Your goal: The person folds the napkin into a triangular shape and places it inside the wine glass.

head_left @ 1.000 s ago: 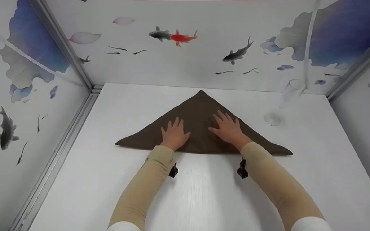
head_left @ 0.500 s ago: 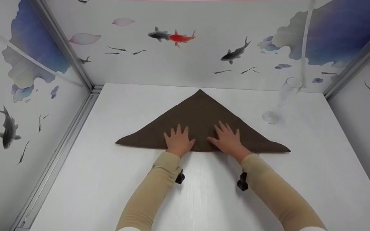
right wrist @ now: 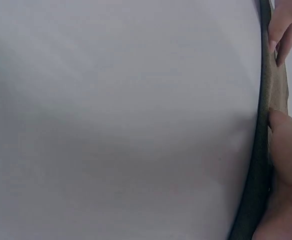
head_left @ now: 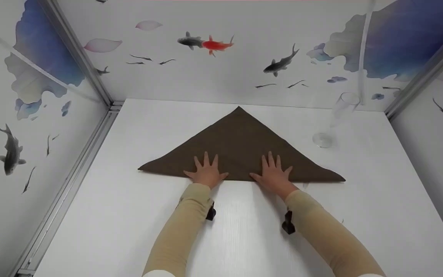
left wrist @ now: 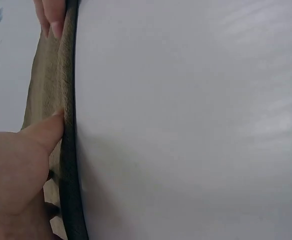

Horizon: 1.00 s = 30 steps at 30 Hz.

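Note:
A dark brown cloth [head_left: 240,142], folded into a triangle, lies flat on the white table with its point toward the back wall. Its long folded edge faces the person. My left hand [head_left: 206,175] rests on the cloth near that edge, left of the middle, fingers spread and straight. On the right side, my right hand [head_left: 275,177] lies likewise, with spread fingers over the same edge. In the left wrist view the left thumb [left wrist: 46,131] touches the cloth's rolled edge [left wrist: 68,100]. The right wrist view shows the right thumb [right wrist: 278,120] against that edge too.
A clear stemmed glass [head_left: 323,140] stands behind and right of the cloth, near the back wall. White walls printed with fish and leaves enclose the table [head_left: 102,215] at the back and both sides, with metal rails [head_left: 73,200] along the left.
Both hands have slid back over the cloth toward its long near edge. The left hand first went slightly right, then left again. The cloth keeps its triangle shape.

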Available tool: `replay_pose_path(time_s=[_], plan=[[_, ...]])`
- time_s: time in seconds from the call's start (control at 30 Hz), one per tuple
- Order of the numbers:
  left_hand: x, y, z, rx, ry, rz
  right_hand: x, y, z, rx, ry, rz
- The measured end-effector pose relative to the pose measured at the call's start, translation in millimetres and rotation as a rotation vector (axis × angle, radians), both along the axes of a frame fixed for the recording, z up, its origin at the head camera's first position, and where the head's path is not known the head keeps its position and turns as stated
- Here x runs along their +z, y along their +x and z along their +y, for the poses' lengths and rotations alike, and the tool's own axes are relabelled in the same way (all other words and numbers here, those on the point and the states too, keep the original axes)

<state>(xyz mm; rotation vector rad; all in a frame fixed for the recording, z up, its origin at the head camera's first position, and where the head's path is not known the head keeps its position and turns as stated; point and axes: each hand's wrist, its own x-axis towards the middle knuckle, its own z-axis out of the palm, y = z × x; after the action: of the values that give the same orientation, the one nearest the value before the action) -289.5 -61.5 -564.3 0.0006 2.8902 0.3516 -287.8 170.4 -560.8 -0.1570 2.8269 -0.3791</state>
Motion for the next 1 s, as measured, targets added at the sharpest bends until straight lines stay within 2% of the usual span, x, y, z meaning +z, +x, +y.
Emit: replay_pose_path(time_s=[0.13,0.3,0.47,0.63,0.77,1.0], plan=[[-18.3,-5.4,-10.2,0.054,-0.034,-0.030,0.1,2.1,13,-0.013,0.018,-0.012],[-28.3,-7.7,-18.7,0.082,-0.037,-0.019,-0.4,2.1,37,-0.038,0.010,-0.049],[-33.5,-7.6,-21.5,0.079,-0.042,0.009,-3.9,1.0,59,-0.033,-0.008,-0.031],[-34.9,-6.3,-19.4,0.081,-0.026,-0.029,-13.0,4.6,74,-0.007,0.035,0.031],[-36.0,-9.6,-18.9,0.079,-0.002,-0.039,-18.4,6.5,77,-0.002,0.036,0.078],[-38.7,-14.8,-25.1,0.091,0.013,-0.056,-19.8,4.9,72,0.005,0.005,0.110]])
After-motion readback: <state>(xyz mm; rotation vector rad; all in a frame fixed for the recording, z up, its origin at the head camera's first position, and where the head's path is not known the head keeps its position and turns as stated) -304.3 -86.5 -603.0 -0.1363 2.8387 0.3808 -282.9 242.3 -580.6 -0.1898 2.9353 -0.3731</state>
